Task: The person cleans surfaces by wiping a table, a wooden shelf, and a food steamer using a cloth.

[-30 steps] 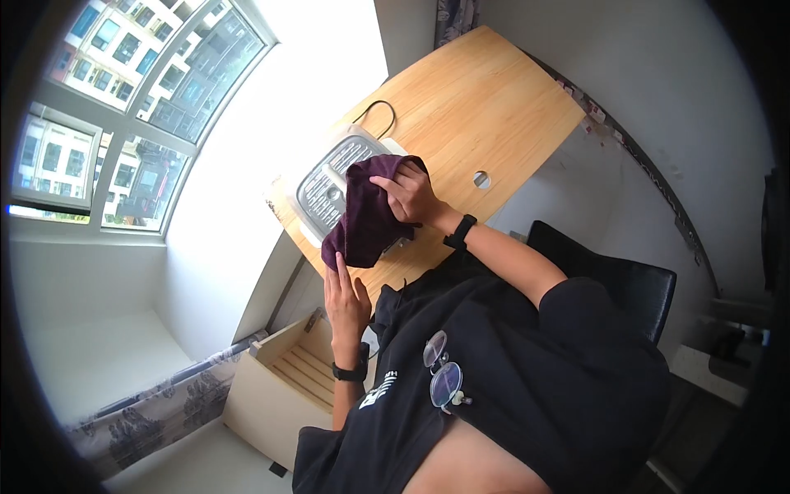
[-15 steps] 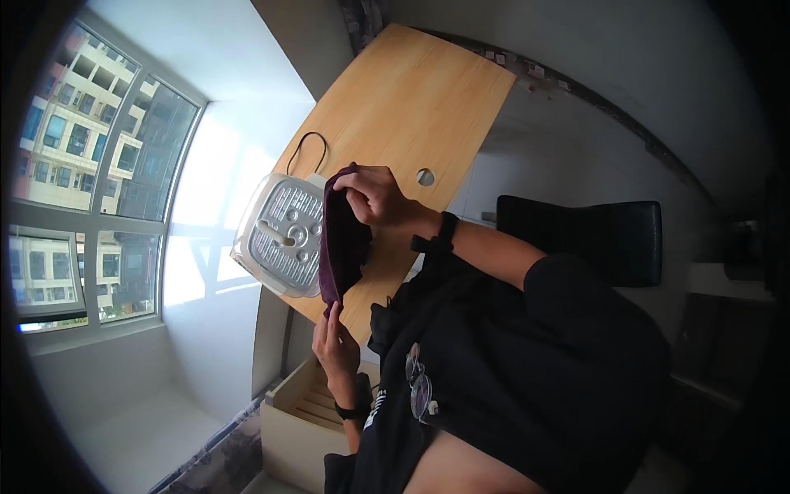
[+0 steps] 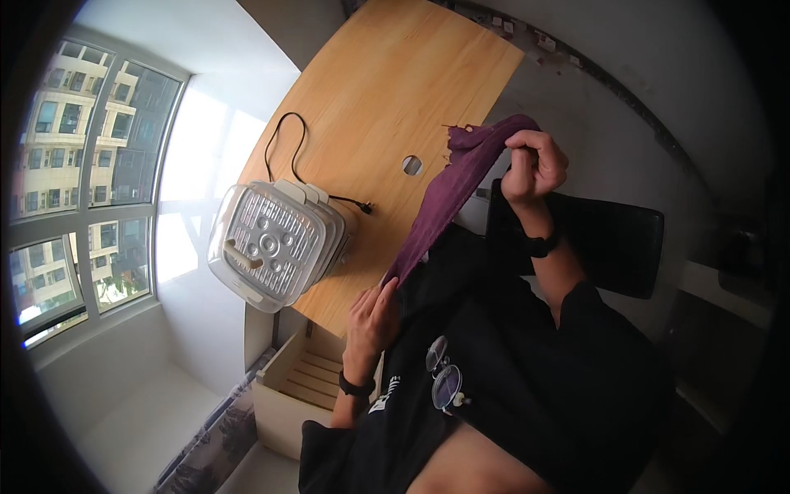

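A purple cloth [image 3: 448, 193] is stretched at a slant between my two hands, over the near edge of the wooden table [image 3: 374, 90]. My left hand [image 3: 373, 317] pinches its lower end. At the upper end, my right hand [image 3: 536, 165] grips the cloth with bent fingers, and a loose fold hangs beside it. A steamer-like appliance with a clear lid [image 3: 276, 247] stands on the table to the left of the cloth, apart from both hands.
A black cord with a plug [image 3: 364, 207] lies on the table behind the appliance, near a round hole [image 3: 412, 165]. A black chair [image 3: 613, 243] stands at the right. An open wooden drawer [image 3: 309, 379] is below the table, and windows [image 3: 99, 165] are at the left.
The cloth has moved right, away from the appliance, and is now pulled out long. My right hand has swung up and to the right; my left hand has shifted right. The view has turned too.
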A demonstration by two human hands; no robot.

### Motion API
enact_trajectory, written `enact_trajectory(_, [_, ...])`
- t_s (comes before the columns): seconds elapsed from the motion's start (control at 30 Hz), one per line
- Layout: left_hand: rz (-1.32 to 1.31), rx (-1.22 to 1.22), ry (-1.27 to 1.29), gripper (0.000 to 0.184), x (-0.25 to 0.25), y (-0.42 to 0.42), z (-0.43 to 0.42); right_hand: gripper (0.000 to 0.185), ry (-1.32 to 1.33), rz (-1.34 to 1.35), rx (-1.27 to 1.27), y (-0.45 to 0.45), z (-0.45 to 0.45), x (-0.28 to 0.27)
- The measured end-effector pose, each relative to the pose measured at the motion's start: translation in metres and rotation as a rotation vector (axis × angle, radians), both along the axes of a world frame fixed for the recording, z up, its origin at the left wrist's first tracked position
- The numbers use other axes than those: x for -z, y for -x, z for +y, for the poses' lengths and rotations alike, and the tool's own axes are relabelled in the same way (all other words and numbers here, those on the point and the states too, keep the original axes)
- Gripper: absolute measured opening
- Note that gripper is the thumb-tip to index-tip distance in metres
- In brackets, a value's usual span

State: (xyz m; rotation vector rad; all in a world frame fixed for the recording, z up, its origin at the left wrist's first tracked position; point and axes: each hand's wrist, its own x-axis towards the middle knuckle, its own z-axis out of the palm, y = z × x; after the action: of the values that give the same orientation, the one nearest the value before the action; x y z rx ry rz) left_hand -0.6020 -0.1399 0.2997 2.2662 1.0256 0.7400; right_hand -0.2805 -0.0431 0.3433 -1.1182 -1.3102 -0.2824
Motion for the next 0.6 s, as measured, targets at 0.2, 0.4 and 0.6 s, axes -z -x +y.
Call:
enact_trajectory(0.2, [0.071, 0.021, 0.159, 0.040, 0.007, -0.079, 0.044, 0.018, 0.183, 0.045, 0.003, -0.081, 0.036, 0.050])
enact_trajectory(0.4, [-0.288, -0.244, 0.665, 0.033, 0.036, -0.165, 0.101, 0.018, 0.417, 0.063, 0.016, -0.138, 0.090, 0.108])
enact_trajectory(0.6, [-0.078, -0.279, 0.300, 0.063, 0.138, -0.253, 0.192, 0.050, 0.610, -0.056, 0.023, -0.163, 0.163, 0.219])
